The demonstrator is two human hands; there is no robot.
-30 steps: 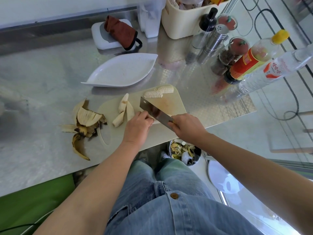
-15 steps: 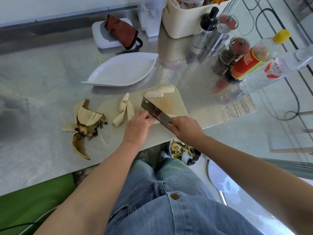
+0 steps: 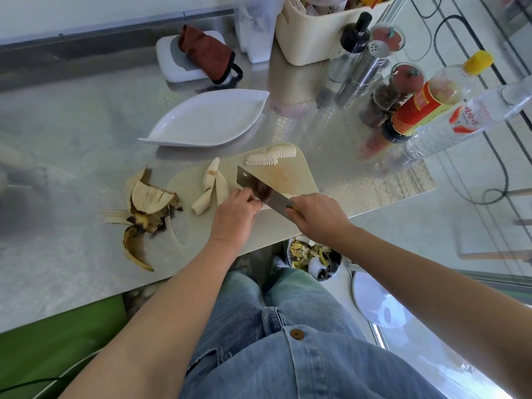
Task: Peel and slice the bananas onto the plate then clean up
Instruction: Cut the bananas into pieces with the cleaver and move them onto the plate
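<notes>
Hardly anything has shifted in the last second: both hands stay at the same spot on the board and the blade has only tipped a little.

Nearest the camera are the person's blue jeans [image 3: 288, 341], with a green surface [image 3: 57, 341] low on the left. Under the table edge stands a bin [image 3: 312, 257] holding yellow scraps.

On the steel table [image 3: 72, 139] lies a pale cutting board [image 3: 290, 174], its near side at the table's front edge. The left hand [image 3: 234, 214] has its fingers curled down onto a banana piece [image 3: 288, 195], most of which is hidden by the hand and the blade. The right hand [image 3: 316, 217] grips the handle of the knife [image 3: 259, 188], whose broad blade slants across the board just beside the left fingertips.

Left of the blade on the board lie peeled banana lengths [image 3: 211, 182]. At the board's far edge is a row of cut slices [image 3: 270, 156]. Off the board, to the left, the banana peels [image 3: 146, 205] lie spread on the steel.

Just beyond the board sits the white leaf-shaped plate [image 3: 207, 119].

Further back are a white box [image 3: 169, 61] with a red-brown cloth [image 3: 205, 53] on it and a cream tub [image 3: 311, 38]. To the right stand a metal shaker [image 3: 365, 67], a yellow-capped bottle [image 3: 431, 102] and a clear bottle [image 3: 475, 113]. Beyond the table's right end, black cables [image 3: 495, 156] loop over the pale floor.
</notes>
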